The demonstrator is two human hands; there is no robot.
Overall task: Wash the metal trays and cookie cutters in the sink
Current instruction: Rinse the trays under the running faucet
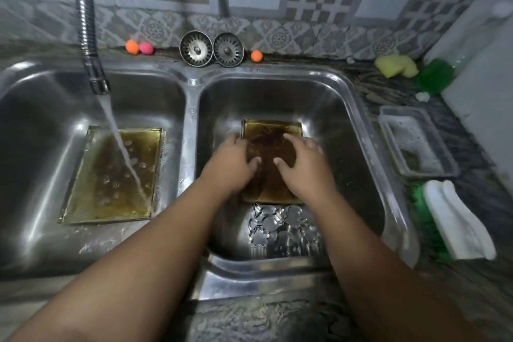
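Head view, sink: a steel double sink (191, 119) set in a dark patterned table (477, 175).
Right-basin tray: the right-basin tray (273, 128) lies flat on the basin floor, under both hands.
Left-basin tray: the left-basin tray (91, 197) lies flat in the other basin, where water from the hose tap (91, 44) runs onto it.
Cookie cutters: the cookie cutters (280, 228) sit in a loose heap at the near end of the right basin, just beside the tray's near edge.
Left hand: the left hand (236, 164) is laid on the tray's left part with fingers spread and fairly straight, gripping nothing that shows.
Right hand: the right hand (302, 166) is laid on the right part in the same way, with its thumb turned towards the other.
Look of the trays: shallow rectangular metal, yellow-brown with baked grease. The right one has a dark brown patch between the hands. I cannot tell whether that patch is grime or a pad.
Look of the cutters: thin bright metal outlines, some of them flower-like.
Handling, trays: probably stiff, light and slippery when wet and greasy, so best held by the raised rim.
Handling, cutters: probably light and easily bent, with thin edges, so best lifted one at a time by their sides.
Nearby: two strainers (195, 48), a yellow sponge (395, 65) and a white cloth (458, 225).
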